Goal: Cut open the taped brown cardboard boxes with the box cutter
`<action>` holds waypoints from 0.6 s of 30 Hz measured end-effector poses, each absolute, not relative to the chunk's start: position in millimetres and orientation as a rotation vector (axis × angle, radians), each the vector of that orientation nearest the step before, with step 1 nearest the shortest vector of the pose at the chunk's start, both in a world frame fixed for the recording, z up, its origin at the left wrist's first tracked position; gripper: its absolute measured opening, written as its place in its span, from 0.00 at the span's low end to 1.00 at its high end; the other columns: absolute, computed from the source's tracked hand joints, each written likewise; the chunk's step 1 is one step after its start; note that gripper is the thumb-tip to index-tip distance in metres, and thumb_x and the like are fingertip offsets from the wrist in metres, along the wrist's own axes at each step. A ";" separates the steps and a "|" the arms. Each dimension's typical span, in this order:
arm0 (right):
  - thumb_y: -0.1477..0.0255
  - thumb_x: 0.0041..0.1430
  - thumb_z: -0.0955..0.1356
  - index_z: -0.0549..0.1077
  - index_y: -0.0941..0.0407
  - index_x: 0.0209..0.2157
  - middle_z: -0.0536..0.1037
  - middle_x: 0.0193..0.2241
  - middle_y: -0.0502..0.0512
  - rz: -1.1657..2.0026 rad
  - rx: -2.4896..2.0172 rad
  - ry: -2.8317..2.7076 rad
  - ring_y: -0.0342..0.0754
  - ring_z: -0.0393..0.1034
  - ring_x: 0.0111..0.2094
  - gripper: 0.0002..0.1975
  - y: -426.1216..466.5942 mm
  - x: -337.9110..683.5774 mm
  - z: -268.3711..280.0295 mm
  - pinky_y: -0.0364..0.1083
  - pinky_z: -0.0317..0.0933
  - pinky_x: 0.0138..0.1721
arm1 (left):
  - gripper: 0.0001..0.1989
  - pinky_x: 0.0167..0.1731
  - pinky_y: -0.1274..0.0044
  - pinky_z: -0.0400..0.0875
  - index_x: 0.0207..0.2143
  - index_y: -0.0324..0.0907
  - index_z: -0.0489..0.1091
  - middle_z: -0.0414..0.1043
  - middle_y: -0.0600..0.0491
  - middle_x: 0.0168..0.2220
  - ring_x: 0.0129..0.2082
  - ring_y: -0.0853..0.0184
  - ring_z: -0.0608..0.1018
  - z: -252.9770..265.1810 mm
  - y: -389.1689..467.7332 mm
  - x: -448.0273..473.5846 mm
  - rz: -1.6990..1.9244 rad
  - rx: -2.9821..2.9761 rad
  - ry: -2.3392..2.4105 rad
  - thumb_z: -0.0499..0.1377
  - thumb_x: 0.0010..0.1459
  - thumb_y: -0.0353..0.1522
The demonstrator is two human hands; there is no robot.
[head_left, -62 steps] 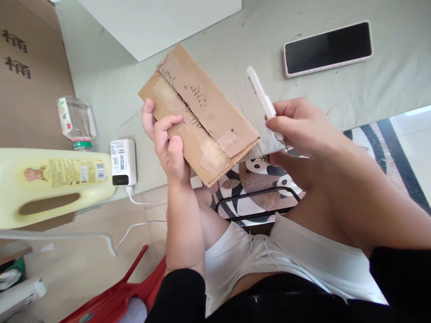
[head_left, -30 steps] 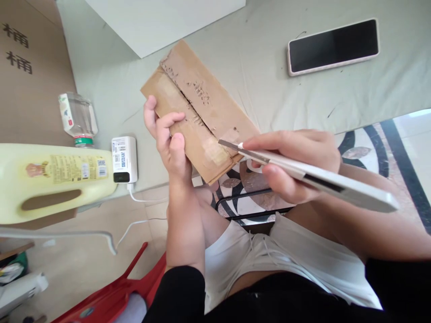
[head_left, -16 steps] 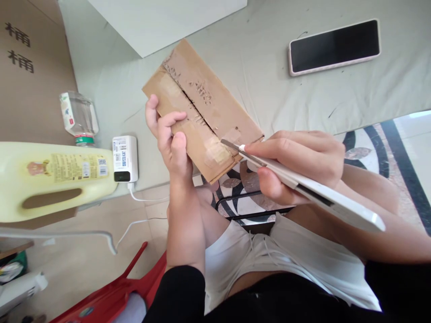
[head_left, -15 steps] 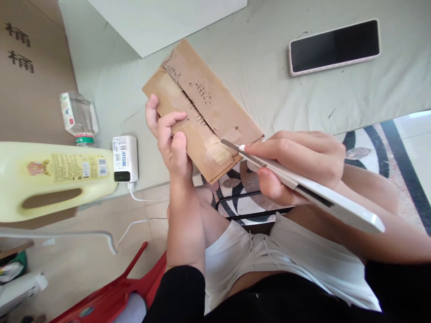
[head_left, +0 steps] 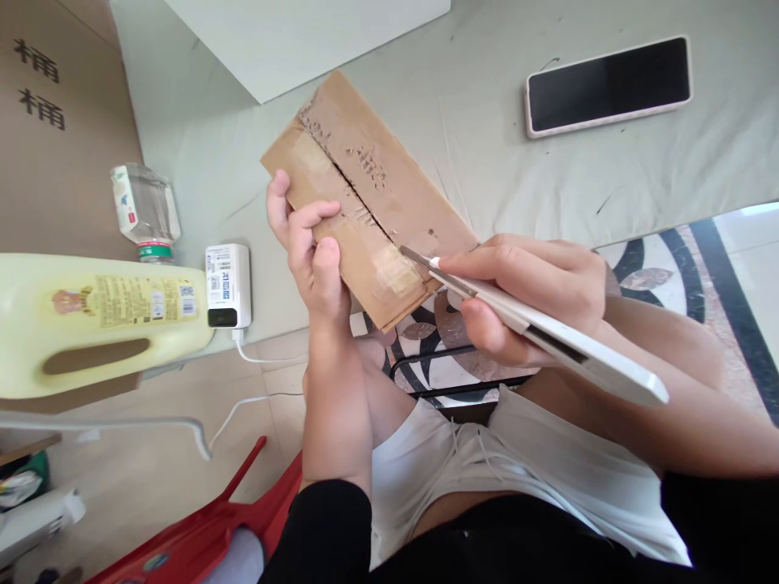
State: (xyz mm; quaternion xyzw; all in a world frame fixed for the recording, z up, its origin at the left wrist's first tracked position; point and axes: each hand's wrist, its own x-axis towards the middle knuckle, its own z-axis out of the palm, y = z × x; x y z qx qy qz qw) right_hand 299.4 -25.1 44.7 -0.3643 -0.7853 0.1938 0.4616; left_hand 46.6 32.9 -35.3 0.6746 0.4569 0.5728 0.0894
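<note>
A small brown cardboard box [head_left: 405, 186] is tilted in front of me, with a dark seam running lengthwise and torn, scuffed patches on its face. My left hand [head_left: 316, 247] grips its near left edge, fingers curled over the face. My right hand [head_left: 529, 284] is closed around a white utility knife [head_left: 584, 349] with its blade out. The blade tip rests at the lower end of the seam, by a patch of clear tape. The palm side of my right hand is hidden.
On the grey-green cloth lie a phone [head_left: 608, 88], a white charger-like device [head_left: 228, 285] with a cable, and a clear bottle [head_left: 146, 207]. A yellow jug [head_left: 36, 304] stands left, by a large carton [head_left: 66, 170]. A white panel [head_left: 322, 36] is behind; a red chair [head_left: 207, 527] is below left.
My right hand and the knife have shifted slightly left, the handle's end swinging up and left. The blade tip stays near the seam's lower end. The left hand keeps its hold.
</note>
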 end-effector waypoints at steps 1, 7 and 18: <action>0.67 0.63 0.65 0.77 0.51 0.39 0.82 0.31 0.52 0.499 -0.890 -1.923 0.43 0.74 0.27 0.08 -24.7 299.2 45.8 0.44 0.62 0.23 | 0.25 0.69 0.59 0.55 0.41 0.47 0.67 0.53 0.53 0.64 0.70 0.55 0.56 -35.2 33.1 47.1 1.706 1.997 1.370 0.48 0.60 0.56; 0.68 0.64 0.64 0.74 0.54 0.40 0.80 0.31 0.54 0.592 -0.878 -1.897 0.44 0.74 0.28 0.08 -22.9 294.2 45.5 0.44 0.62 0.25 | 0.23 0.68 0.58 0.56 0.42 0.48 0.69 0.54 0.54 0.64 0.69 0.56 0.57 -35.8 33.0 45.8 1.731 2.004 1.368 0.48 0.61 0.54; 0.63 0.65 0.64 0.75 0.57 0.35 0.81 0.30 0.54 0.812 -0.816 -1.770 0.42 0.73 0.27 0.13 -23.1 296.8 43.1 0.42 0.66 0.28 | 0.19 0.69 0.61 0.54 0.47 0.48 0.71 0.53 0.55 0.68 0.70 0.60 0.56 -33.2 27.8 51.2 1.732 1.987 1.244 0.45 0.66 0.44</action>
